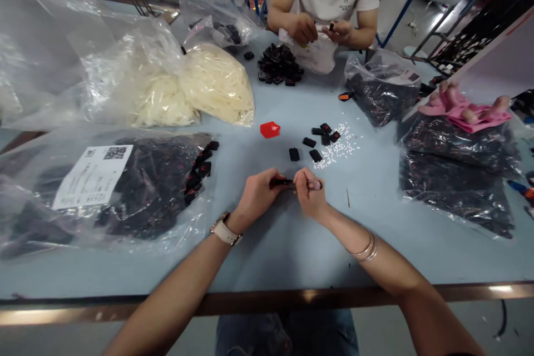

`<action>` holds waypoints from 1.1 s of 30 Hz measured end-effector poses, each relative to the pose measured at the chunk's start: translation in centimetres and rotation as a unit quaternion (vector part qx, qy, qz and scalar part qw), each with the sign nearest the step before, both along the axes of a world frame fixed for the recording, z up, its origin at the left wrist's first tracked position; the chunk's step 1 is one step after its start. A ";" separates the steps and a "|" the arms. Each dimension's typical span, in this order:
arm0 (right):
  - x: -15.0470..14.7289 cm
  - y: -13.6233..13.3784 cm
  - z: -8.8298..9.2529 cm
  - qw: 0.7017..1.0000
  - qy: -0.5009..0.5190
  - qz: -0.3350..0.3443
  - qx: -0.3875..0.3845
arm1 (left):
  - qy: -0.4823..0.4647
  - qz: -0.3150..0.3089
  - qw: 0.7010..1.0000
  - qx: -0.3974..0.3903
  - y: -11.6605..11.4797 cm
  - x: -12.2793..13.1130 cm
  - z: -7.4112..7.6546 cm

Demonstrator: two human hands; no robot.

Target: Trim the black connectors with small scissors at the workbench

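My left hand (257,194) and my right hand (309,196) meet over the middle of the pale blue table (283,245), fingers pinched together. Between them lies a small black part (282,182), gripped by the left fingers at one end and by the right fingers at the other. Just beyond my hands lie several loose black parts (314,143) and a scatter of tiny white pieces (340,147). A small red part (270,129) sits alone a little farther back.
An open clear bag of black parts (158,183) with a white label lies at the left. Bags of white pieces (217,86) sit behind it. More bags of black parts (454,178) fill the right. A person across the table handles parts (321,30) beside a black pile (279,64).
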State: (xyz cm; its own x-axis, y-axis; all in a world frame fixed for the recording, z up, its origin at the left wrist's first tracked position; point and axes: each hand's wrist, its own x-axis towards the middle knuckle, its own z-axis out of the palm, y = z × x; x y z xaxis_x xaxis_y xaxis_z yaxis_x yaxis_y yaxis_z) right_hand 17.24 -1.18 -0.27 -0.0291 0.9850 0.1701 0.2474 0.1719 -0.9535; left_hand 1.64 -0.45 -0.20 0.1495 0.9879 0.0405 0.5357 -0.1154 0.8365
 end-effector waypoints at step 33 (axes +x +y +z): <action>1.2 0.7 -0.7 0.989 0.036 -0.078 0.124 | -0.122 0.117 0.985 0.041 1.0 -0.5 -1.6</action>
State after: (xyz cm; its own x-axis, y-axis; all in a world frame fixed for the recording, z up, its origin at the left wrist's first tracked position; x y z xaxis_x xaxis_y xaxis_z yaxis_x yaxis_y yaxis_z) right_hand 18.44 -0.45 -0.93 0.1405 0.9041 0.4037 0.2217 0.3686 -0.9028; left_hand 1.16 0.54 -1.79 -0.1054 0.9861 0.1281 0.3390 -0.0855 0.9369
